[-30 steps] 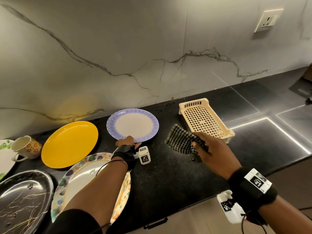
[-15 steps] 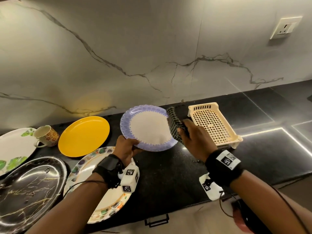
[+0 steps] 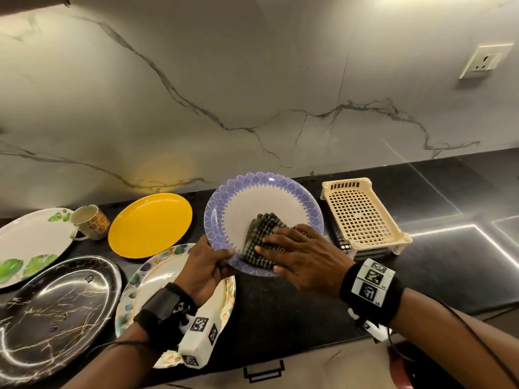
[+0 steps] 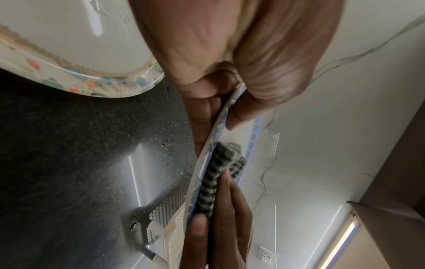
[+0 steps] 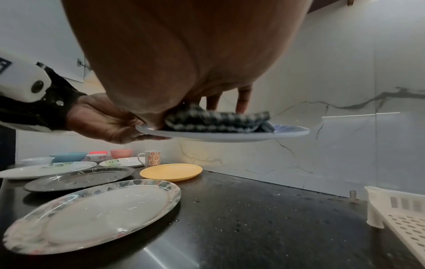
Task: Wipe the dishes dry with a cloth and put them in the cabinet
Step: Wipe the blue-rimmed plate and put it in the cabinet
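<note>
My left hand point(image 3: 209, 261) grips the near left rim of a white plate with a purple patterned border point(image 3: 261, 202), thumb on top, and holds it in the air above the black counter. The left wrist view shows that plate point(image 4: 254, 134) edge-on, the rim pinched between thumb and fingers. A folded dark checked cloth point(image 3: 259, 237) lies on the plate's face. My right hand point(image 3: 292, 252) presses flat on the cloth with straight fingers. From the right wrist view the cloth point(image 5: 218, 121) sits on the lifted plate point(image 5: 230, 135).
On the counter lie a yellow plate point(image 3: 150, 224), a floral-rimmed plate point(image 3: 157, 279), a black marbled plate point(image 3: 53, 310), a leaf-print plate point(image 3: 25, 245) and a flowered mug point(image 3: 91, 221). A cream plastic rack point(image 3: 362, 216) stands right of the hands. Bowls point(image 5: 69, 156) sit far left.
The left hand has lifted the purple-rimmed plate off the counter toward me. The right hand has brought the cloth from beside the rack onto the plate's face and flattened on it.
</note>
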Demonstrator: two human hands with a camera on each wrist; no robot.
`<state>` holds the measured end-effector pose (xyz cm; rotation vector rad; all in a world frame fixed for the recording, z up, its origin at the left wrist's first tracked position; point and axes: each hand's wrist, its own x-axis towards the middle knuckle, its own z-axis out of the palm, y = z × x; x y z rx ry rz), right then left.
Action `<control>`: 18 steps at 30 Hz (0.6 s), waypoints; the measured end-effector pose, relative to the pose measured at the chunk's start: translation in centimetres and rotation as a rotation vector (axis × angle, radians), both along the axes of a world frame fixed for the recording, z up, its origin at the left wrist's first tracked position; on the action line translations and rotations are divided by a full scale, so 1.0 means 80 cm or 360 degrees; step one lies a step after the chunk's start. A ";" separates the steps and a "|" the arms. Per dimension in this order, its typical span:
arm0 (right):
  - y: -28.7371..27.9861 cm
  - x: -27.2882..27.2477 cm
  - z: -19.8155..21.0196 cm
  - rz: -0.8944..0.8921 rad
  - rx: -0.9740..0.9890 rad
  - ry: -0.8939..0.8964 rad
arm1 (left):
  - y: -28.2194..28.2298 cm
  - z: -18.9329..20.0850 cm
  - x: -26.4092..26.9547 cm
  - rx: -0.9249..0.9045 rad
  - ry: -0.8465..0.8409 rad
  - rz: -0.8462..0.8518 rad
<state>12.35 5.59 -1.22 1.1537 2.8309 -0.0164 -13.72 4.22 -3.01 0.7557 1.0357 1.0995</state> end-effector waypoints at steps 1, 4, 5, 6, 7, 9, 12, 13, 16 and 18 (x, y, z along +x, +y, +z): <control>-0.001 -0.002 0.001 -0.0006 -0.0016 0.0014 | -0.003 0.003 0.000 0.0013 0.0011 -0.0020; -0.010 -0.013 0.007 -0.0099 -0.0199 0.0051 | -0.005 0.011 0.001 0.0091 0.0021 -0.0067; -0.014 -0.015 0.011 -0.0114 -0.0256 0.0055 | -0.005 0.014 0.000 0.0103 0.0026 -0.0063; -0.016 -0.014 0.013 -0.0111 -0.0285 0.0057 | -0.005 0.015 -0.001 0.0101 0.0031 -0.0054; -0.018 -0.012 0.015 -0.0097 -0.0294 0.0053 | -0.004 0.015 -0.003 0.0094 0.0029 -0.0048; -0.017 -0.001 0.018 -0.0076 -0.0301 0.0009 | -0.005 0.013 -0.010 0.0059 0.0007 -0.0050; -0.002 0.028 0.017 -0.0148 -0.0327 -0.0064 | -0.006 0.011 -0.018 -0.0016 -0.0020 -0.0062; 0.004 0.037 0.017 -0.0189 -0.0328 -0.0060 | -0.008 0.011 -0.020 -0.0036 -0.0031 -0.0074; 0.030 0.055 0.018 -0.0335 -0.0339 -0.0065 | -0.015 0.016 -0.022 -0.0080 -0.0044 -0.0130; 0.049 0.055 0.018 -0.0393 -0.0337 -0.0081 | -0.021 0.020 -0.021 -0.0075 -0.0048 -0.0202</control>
